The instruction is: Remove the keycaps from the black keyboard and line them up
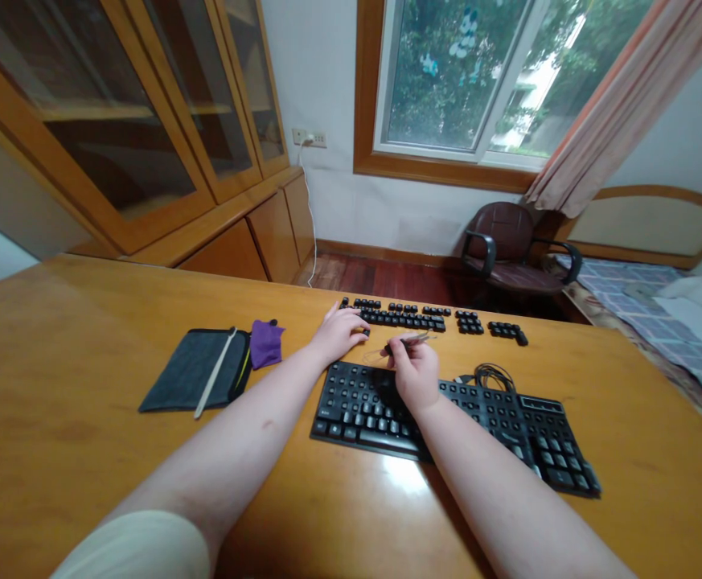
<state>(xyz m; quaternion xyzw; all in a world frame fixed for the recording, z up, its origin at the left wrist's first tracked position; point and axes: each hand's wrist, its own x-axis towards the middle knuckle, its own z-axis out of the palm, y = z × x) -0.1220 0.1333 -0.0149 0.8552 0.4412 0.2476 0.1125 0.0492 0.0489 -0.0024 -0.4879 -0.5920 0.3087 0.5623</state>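
A black keyboard (495,418) lies on the wooden table (85,450) in front of me. Beyond it, loose black keycaps (411,315) stand in rows near the far edge. My left hand (339,331) reaches to the left end of those rows, fingers curled down onto a keycap. My right hand (416,371) hovers over the keyboard's upper middle, closed around a thin metal wire tool (411,341) that sticks out toward the keycaps.
A dark grey pouch (197,379) with a pale stick across it and a purple cloth (265,342) lie to the left. The keyboard's coiled cable (494,375) sits behind it. A brown chair (511,253), a bed and wooden cabinets stand beyond the table.
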